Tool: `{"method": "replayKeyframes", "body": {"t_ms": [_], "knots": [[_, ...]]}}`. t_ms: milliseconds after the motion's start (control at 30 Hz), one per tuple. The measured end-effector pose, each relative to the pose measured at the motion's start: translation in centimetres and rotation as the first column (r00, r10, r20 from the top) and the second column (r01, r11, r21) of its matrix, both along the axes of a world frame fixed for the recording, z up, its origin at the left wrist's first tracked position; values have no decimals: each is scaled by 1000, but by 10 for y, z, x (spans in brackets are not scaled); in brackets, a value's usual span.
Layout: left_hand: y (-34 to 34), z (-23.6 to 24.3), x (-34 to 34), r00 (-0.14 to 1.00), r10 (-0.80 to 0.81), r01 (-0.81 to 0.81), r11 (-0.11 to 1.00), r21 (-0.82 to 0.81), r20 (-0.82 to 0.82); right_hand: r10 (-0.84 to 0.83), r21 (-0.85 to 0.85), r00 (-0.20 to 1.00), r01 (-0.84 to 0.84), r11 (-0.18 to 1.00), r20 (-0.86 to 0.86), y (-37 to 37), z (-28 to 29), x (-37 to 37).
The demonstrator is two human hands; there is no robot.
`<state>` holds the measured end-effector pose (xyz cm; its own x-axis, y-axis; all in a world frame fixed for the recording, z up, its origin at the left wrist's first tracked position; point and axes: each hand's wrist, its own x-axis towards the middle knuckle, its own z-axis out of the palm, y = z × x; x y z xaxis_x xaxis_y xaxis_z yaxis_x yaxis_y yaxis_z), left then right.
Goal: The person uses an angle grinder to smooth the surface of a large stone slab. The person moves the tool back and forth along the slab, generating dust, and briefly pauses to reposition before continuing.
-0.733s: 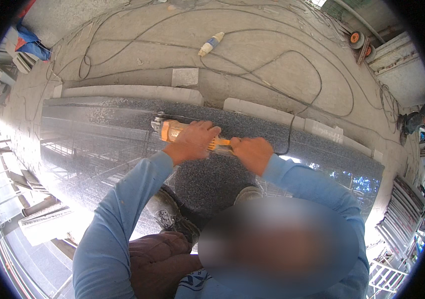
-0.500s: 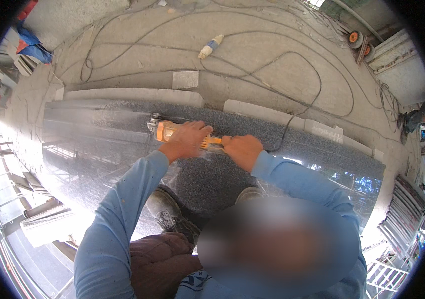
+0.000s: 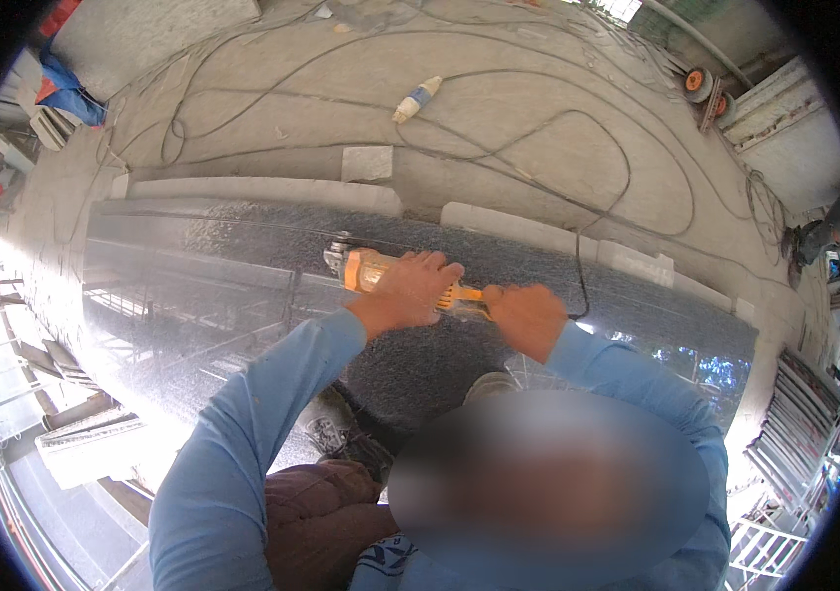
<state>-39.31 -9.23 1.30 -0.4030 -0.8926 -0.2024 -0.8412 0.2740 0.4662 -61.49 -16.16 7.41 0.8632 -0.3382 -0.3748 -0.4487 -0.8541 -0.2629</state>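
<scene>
Both my hands hold a yellow angle grinder (image 3: 369,269) low over a polished dark granite slab (image 3: 174,295). My left hand (image 3: 410,288) is wrapped over the grinder's body, behind its metal head. Behind it, my right hand (image 3: 526,317) is closed around the rear handle. The grinder's head and disc point left, near a thin straight line along the slab's far side. Whether the disc touches the stone I cannot tell. A black cord runs from the handle off the slab's far edge.
Long cables loop over the dusty concrete floor (image 3: 292,113). A cable connector (image 3: 417,99) and a pale square tile (image 3: 368,164) lie past the slab. Pale stone strips (image 3: 272,191) line its far edge. My shoe (image 3: 341,433) stands at its near side. Stacked slabs (image 3: 802,414) stand at right.
Both hands and the grinder have moved right and slightly nearer to me along the slab. The dust spray seen left of the disc has thinned. My grip stays the same.
</scene>
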Motion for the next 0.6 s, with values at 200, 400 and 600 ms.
{"method": "replayKeyframes", "body": {"t_ms": [200, 400, 600], "knots": [[-4, 8, -17, 999, 4, -6, 1000, -31, -48, -16, -27, 997, 14, 1000, -82, -3, 18, -12], [-6, 11, -11, 1000, 10, -9, 1000, 24, -8, -15, -31, 1000, 14, 999, -17, -2, 7, -9], [-3, 7, -2, 1000, 10, -10, 1000, 26, 14, -13, -21, 1000, 13, 1000, -21, -1, -1, 1]]}}
